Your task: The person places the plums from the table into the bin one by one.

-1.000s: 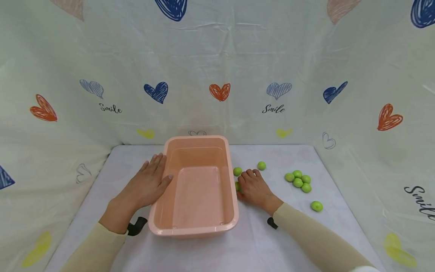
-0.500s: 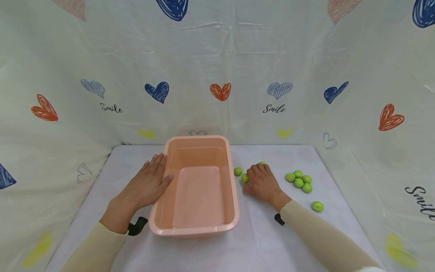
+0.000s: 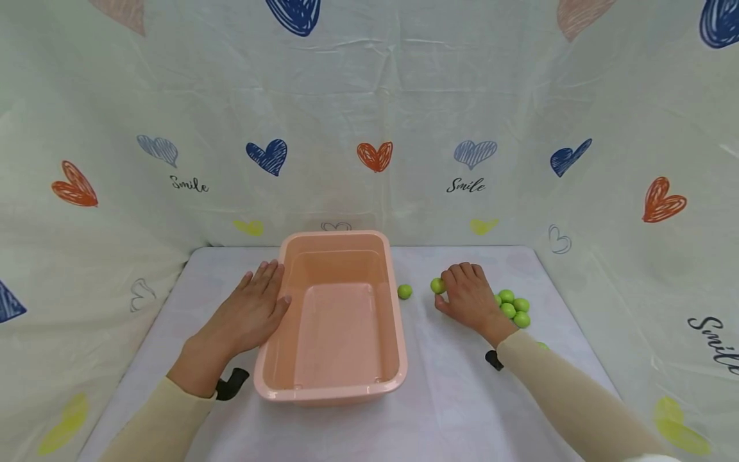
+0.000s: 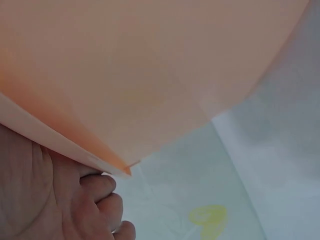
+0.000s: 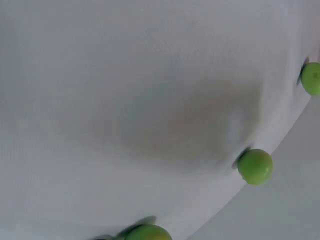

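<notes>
A pink plastic basin (image 3: 335, 333) stands on the table. My left hand (image 3: 248, 308) rests against its left rim, fingers straight and thumb reaching over the edge. In the left wrist view, the fingers (image 4: 102, 200) lie outside the rim. My right hand (image 3: 470, 295) is right of the basin and pinches a small round green fruit (image 3: 437, 285) between thumb and fingers. That hand is out of sight in the right wrist view. Another green fruit (image 3: 405, 291) lies close to the basin's right wall.
Several green fruits (image 3: 507, 296) sit in a cluster just right of my right hand. A further green fruit (image 3: 543, 345) is mostly hidden by the right sleeve. The right wrist view also shows a green fruit (image 5: 255, 166) on the white cloth. Behind stands a heart-patterned curtain (image 3: 421, 115).
My right hand has moved right and away from the basin's side, and the green fruit at its fingertips has moved with it. My left hand and the basin have stayed put.
</notes>
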### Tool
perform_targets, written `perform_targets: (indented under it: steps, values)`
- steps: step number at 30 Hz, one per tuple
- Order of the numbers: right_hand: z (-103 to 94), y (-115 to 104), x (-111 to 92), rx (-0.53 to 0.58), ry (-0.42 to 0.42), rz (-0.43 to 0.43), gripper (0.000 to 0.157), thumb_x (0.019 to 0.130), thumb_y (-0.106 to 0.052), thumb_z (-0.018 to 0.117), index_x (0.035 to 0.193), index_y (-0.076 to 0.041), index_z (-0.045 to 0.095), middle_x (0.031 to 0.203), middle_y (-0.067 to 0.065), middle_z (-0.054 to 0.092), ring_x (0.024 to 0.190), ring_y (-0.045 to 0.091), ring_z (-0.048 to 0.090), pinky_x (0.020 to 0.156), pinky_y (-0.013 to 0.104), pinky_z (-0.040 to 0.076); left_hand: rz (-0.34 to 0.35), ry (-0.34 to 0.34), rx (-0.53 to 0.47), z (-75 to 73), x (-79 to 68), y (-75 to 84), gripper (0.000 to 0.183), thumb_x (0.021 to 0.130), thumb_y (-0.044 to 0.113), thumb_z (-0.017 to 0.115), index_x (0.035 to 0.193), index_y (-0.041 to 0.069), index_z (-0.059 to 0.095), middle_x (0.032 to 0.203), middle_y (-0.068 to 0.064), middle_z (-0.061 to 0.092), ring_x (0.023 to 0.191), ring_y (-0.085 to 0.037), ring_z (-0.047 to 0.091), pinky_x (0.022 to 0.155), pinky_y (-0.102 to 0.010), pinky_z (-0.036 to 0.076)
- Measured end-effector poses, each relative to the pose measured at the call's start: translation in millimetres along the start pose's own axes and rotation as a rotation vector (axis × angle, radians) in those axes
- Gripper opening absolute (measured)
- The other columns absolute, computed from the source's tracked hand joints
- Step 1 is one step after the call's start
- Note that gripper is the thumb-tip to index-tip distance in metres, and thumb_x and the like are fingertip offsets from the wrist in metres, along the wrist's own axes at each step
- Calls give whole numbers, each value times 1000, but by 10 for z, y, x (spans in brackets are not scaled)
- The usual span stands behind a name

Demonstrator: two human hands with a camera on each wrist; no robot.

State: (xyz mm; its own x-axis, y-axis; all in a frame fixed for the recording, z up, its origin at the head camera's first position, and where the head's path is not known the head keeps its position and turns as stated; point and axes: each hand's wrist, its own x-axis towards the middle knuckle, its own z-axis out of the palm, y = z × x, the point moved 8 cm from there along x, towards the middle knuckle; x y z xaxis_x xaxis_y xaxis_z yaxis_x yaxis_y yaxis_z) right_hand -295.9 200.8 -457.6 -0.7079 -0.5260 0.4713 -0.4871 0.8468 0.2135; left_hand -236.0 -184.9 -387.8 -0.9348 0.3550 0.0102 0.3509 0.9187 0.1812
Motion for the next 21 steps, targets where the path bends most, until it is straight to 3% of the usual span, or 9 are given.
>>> perform_targets:
  steps: [21]
  values:
    - [-308,-38,223,4,148,-53,34,89,-36,65,99,-5,56,95,13,58,92,37,55,84,50,46,-7,17,46,-24,-18,39,68,112,31,42,161,-14,26,168,-34,25,158,-50,21,128,-64,20]
